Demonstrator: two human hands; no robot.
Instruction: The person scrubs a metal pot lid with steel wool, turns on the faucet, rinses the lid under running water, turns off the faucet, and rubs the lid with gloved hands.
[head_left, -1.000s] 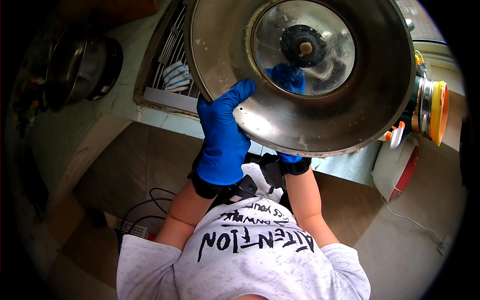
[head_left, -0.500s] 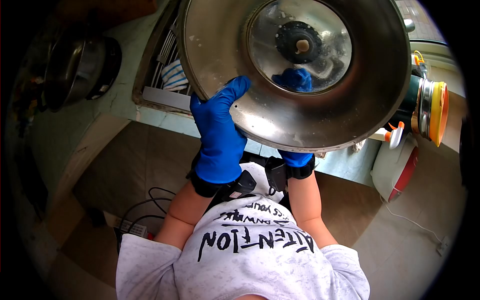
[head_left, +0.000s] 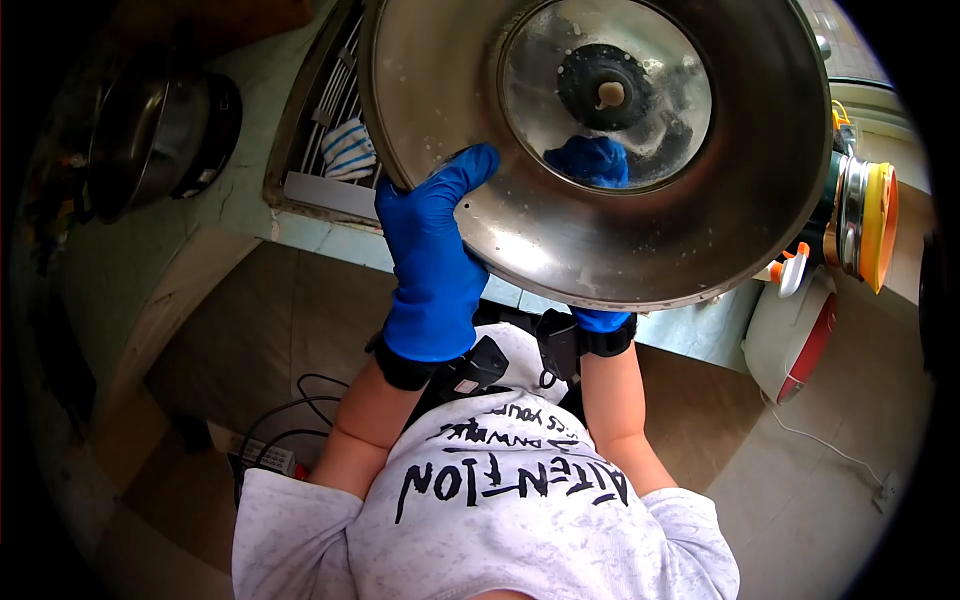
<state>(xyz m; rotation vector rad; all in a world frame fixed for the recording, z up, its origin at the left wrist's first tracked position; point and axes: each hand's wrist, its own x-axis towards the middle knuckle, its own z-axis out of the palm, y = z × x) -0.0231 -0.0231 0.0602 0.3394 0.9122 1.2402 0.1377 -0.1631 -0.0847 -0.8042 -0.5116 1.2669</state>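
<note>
A large round metal pot lid (head_left: 640, 240) with a shiny round centre panel fills the top of the head view, tilted towards me. A pale knob or screw (head_left: 610, 95) sits in a dark disc at its middle. My left hand (head_left: 432, 235), in a blue rubber glove, grips the lid's left rim, thumb over the near face. Only the blue cuff of my right hand (head_left: 602, 319) shows below the lower rim; its fingers are hidden behind the lid. A blue glove shape appears in the panel; whether seen through or reflected, I cannot tell. White specks dot the metal.
A metal sink (head_left: 330, 195) with a rack lies behind the lid, a blue-striped cloth (head_left: 349, 150) in it. At left stands a dark pot (head_left: 150, 140). On the right are a yellow-rimmed container (head_left: 877, 228), a spray nozzle (head_left: 793, 270) and a white-and-red appliance (head_left: 792, 335).
The lid has shifted slightly right, my right wrist moving with it. My left glove has moved a little up and left along the rim.
</note>
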